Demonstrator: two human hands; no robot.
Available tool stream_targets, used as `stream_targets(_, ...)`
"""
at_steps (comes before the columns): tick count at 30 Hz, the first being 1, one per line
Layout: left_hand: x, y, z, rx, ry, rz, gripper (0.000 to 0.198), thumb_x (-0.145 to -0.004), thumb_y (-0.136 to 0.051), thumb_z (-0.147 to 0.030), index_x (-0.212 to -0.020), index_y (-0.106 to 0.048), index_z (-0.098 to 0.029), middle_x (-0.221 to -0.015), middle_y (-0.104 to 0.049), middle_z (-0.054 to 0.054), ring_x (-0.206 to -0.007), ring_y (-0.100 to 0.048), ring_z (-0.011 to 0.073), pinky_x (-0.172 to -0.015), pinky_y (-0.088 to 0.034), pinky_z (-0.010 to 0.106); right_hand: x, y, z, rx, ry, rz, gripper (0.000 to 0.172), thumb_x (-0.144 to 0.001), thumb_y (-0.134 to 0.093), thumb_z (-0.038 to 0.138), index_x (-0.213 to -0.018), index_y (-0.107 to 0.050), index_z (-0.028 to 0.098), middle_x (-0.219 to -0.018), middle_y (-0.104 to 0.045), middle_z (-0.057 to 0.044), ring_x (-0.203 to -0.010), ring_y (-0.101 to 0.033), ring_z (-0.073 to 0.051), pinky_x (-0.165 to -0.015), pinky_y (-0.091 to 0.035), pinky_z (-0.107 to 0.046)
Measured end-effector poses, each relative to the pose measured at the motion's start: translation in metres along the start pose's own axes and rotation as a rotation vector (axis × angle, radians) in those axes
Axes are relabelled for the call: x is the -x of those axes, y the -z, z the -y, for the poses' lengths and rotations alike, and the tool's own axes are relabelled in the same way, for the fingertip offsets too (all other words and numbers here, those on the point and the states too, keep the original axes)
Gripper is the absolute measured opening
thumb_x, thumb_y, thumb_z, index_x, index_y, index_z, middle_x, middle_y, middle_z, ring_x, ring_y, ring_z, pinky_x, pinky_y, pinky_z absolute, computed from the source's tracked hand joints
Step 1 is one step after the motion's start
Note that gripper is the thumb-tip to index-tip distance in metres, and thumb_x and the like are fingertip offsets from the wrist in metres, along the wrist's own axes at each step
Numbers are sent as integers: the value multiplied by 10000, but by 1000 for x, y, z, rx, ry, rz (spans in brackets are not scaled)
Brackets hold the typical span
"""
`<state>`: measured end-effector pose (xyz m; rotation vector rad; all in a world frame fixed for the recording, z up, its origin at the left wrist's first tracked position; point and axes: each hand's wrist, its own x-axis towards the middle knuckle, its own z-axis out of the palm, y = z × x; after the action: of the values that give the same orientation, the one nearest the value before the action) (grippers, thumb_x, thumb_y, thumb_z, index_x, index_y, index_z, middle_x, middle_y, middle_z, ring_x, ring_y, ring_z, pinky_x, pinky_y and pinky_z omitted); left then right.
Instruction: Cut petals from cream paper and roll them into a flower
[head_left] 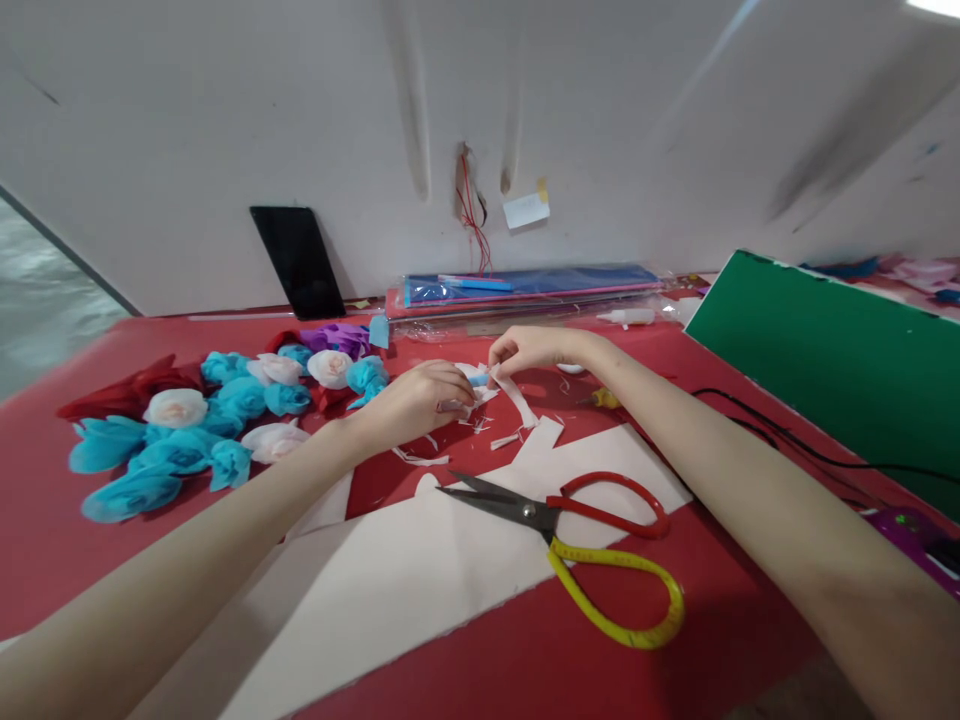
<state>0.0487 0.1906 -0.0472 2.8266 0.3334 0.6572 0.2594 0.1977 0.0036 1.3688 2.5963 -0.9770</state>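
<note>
Two hands [412, 400] [534, 346], blue piece [478, 380] between, white strip [518, 399] below the right

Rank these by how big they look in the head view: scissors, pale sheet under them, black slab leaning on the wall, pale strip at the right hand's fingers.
1. Pale sheet
2. Scissors, by overall span
3. Black slab
4. Pale strip

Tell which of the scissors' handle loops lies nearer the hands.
The red loop; the yellow loop lies lower in the picture, farther from the left hand and right hand.
</note>
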Motion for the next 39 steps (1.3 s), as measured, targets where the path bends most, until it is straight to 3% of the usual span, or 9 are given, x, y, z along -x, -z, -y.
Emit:
stream_targets(10,5,-3,1,38,64,-26,129,-805,-555,-168,-764,-677,-164,-828,-699,75,-800,-627,185,-765,-490,307,-1,0,-2,23,-8,-1,221,-859,-534,287,-992,-589,119,-1005,-606,-52,-865,-595,-181,-736,-501,-353)
stream_targets(17,13,4,-2,58,87,3,206,-802,-473,-94,-811,-670,-154,-871,-693,82,-827,-624,186,-752,-505,300,3,-2,2,-12,-13,-5,222,-864,-527,284,-1007,-586,124,-1046,-598,-60,-911,-587,-192,-777,-492,-376)
stream_targets(22,13,8,-6,81,61,71,178,-790,-512,-130,-805,-685,-171,-885,-704,69,-853,-624,181,-794,-497,300,5,-2,5,-17,-20,-6,222,-864,-526,287,-1002,-587,124,-1042,-600,-59,-910,-588,-192,-778,-491,-376)
stream_targets(31,10,8,-9,64,49,75,108,-775,-610,-244,-804,-691,-178,-865,-713,65,-834,-619,189,-821,-465,326,2,-2,2,5,-7,-8,217,-865,-524,290,-986,-593,124,-1018,-609,-56,-881,-595,-181,-759,-497,-361)
stream_targets(39,9,8,-7,45,72,53,181,-840,-511,-192,-832,-691,-175,-865,-710,69,-837,-614,186,-796,-468,321,1,-2,1,40,-7,-1,217,-863,-526,288,-992,-592,125,-1025,-605,-56,-881,-592,-183,-754,-497,-359)
